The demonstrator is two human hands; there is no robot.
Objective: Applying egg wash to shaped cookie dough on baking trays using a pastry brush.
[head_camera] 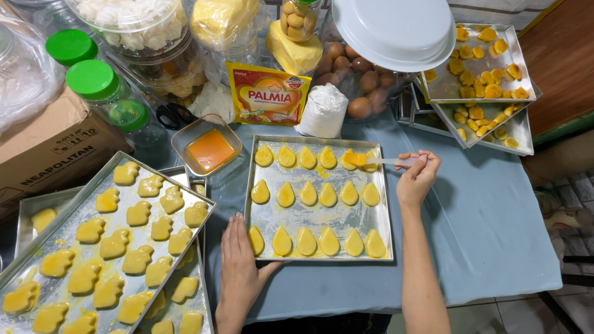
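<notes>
From the head view, your right hand [417, 179] is closed in a pinch around the pale handle of a small brush [377, 161], whose yellow-loaded tip rests on the teardrop cookie [349, 159] at the far right of the top row, just left of your fingers. Your left hand [238, 263] lies flat and open, holding nothing, with fingertips pressed against the near left corner of the baking tray [322, 216] to steady it on the blue tabletop [482, 222]. The glass dish of orange egg wash [210, 149] sits beyond your left hand, well apart from the brush, so each refill would mean a long reach across the tray; a loaded tip could drip onto bare metal or onto cookies already coated. Pressing too hard with the brush could likely dent the soft dough or smear its point. To the left of your left hand, the tray of glazed shaped cookies [111, 247] overlaps another tray and looks tilted, so a nudge from your forearm could shift it. The stacked trays [476, 86] beyond your right hand sit near the tabletop edge.
</notes>
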